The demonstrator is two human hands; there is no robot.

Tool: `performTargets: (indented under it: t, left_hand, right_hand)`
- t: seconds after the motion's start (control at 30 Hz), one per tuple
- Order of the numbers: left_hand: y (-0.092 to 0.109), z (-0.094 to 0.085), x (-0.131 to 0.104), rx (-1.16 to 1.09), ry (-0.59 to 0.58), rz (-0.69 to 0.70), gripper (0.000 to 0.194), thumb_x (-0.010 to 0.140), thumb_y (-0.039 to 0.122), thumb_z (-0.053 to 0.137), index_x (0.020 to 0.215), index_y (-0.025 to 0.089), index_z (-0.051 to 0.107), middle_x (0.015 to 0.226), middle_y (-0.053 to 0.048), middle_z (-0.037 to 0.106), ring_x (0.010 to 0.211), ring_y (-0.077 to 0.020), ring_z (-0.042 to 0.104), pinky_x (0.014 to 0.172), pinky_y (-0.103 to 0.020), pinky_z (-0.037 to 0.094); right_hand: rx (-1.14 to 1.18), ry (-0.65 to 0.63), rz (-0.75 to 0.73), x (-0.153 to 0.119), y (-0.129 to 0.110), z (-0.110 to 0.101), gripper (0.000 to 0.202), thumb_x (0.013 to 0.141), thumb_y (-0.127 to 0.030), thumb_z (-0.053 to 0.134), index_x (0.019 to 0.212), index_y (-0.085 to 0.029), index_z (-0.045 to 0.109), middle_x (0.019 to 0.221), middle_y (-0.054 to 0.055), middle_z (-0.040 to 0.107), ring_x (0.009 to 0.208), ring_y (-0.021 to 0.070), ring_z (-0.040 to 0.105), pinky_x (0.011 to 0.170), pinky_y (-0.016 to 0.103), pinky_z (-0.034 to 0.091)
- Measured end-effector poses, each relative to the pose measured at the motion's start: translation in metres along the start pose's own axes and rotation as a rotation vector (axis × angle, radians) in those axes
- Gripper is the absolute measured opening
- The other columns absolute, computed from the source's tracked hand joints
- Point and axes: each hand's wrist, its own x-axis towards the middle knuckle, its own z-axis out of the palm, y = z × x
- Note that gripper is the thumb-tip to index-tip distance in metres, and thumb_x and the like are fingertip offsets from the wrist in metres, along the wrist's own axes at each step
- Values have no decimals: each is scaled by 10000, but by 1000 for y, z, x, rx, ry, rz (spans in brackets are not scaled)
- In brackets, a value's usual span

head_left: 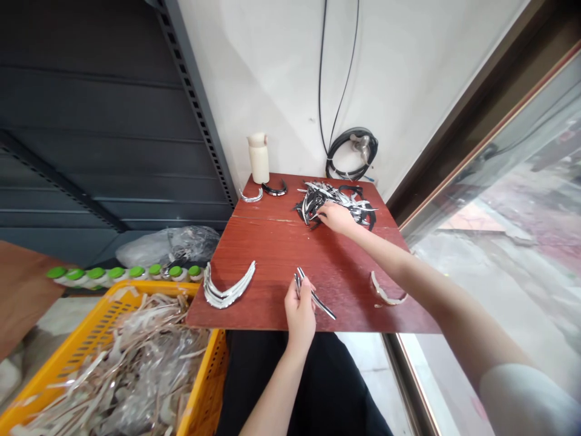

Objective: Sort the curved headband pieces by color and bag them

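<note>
My left hand (pixel 300 309) is closed around a few narrow black-and-white strips (pixel 323 307) above the table's near edge. Across the table my right hand (pixel 334 217) reaches to the front of a loose pile of black, white and silvery strips (pixel 363 209). Its fingers are bent together at the pile; what they pinch is too small to make out. To the left lies a bundle of curved silvery-white strips (pixel 229 298). A single curved pale strip (pixel 385 298) rests at the right, below my right forearm.
On the reddish-brown table (pixel 267 242), a cream bottle (pixel 258 160) stands at the back left, by a black curved bundle (pixel 276 190) and a small white one (pixel 251 197). Coiled black cable (pixel 333 169) leans on the wall. A yellow crate (pixel 77 339) of scraps sits left.
</note>
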Motion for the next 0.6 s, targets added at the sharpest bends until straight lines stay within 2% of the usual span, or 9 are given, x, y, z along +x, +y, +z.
performTargets:
  t: [0.1, 0.2, 0.33, 0.4, 0.47, 0.6]
  left_hand:
    - [0, -1, -1, 20, -17, -11, 528, 733, 677, 655, 681, 169, 522, 469, 82, 365, 401, -30, 309, 383, -143, 236]
    - [1, -2, -1, 5, -30, -26, 526, 727, 673, 664, 684, 166, 529, 476, 83, 364, 404, -29, 310, 387, -143, 230]
    - [2, -1, -1, -16, -32, -37, 524, 713, 667, 680, 684, 162, 542, 491, 76, 384, 407, -29, 319, 389, -147, 235]
    - [2, -1, -1, -13, -25, -30, 517, 714, 660, 684, 688, 162, 550, 504, 70, 404, 411, -31, 335, 391, -150, 246]
    - [2, -1, -1, -1, -28, -17, 504, 727, 652, 678, 695, 164, 557, 504, 68, 411, 414, -34, 346, 395, -151, 254]
    - [0, -2, -1, 24, -45, 16, 476, 772, 636, 643, 715, 170, 568, 475, 72, 392, 405, -41, 341, 397, -155, 254]
  right_hand:
    - [-104, -32, -76, 19, 0, 4, 266, 911, -109, 467, 982, -78, 722, 1090, 201, 676, 1071, 290, 592, 915, 360, 409]
    - [-170, -53, -148, 27, -2, 4, 239, 878, -68, 483, 928, -63, 716, 1059, 212, 675, 1079, 291, 577, 938, 366, 381]
    - [-201, -18, -178, 29, -4, -5, 208, 897, -135, 499, 947, -87, 695, 1070, 188, 676, 1097, 283, 560, 954, 349, 357]
    - [-206, 41, -146, 27, -4, -11, 248, 944, -201, 452, 1026, -99, 663, 1102, 181, 669, 1111, 289, 554, 954, 354, 354]
    - [-169, 131, -52, 22, -3, -18, 311, 993, -262, 371, 1141, -108, 597, 1118, 170, 670, 1074, 283, 582, 905, 345, 383]
    - [185, 315, 185, 5, 0, -24, 337, 1019, -351, 356, 1264, -154, 477, 977, 85, 724, 893, 220, 662, 778, 272, 427]
